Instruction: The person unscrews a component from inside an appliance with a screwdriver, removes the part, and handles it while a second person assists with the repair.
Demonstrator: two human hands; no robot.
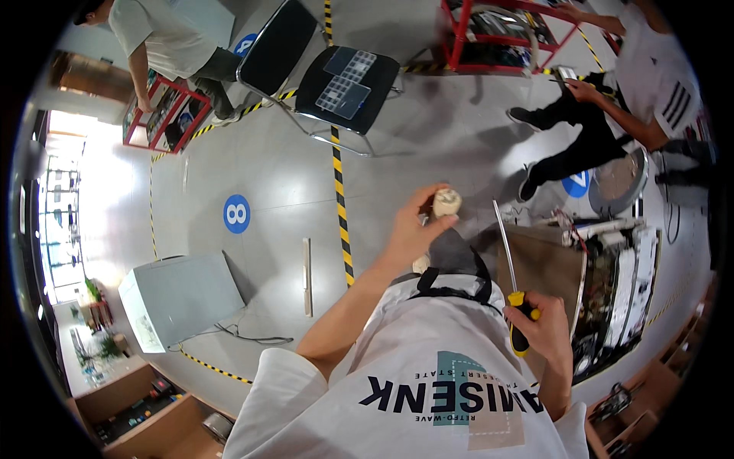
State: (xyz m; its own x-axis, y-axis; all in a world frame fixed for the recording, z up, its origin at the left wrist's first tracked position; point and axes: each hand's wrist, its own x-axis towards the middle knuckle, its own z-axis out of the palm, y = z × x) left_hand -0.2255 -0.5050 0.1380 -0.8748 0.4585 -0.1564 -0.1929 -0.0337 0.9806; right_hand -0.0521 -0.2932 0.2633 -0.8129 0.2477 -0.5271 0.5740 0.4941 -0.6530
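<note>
My left hand (411, 233) is closed around a short cream-coloured cylinder (447, 203), whose round end faces up between thumb and fingers. It is held out in front of my waist; I cannot make out its exact kind. In my right hand (547, 330) is a screwdriver (518, 310) with a yellow and black handle. Its long metal shaft points away from me, the tip to the right of the cylinder and apart from it. Just beyond that shaft, to the right, stands an opened appliance (543, 268) with a brown panel and bared inner parts.
A black folding chair (306, 96) bears clear-lidded compartment boxes (345, 83). A white metal cabinet (183, 294) stands on the left, its cord on the floor near a long thin strip (307, 277). Red carts (164, 115) are farther off. One person stands at right, another at upper left.
</note>
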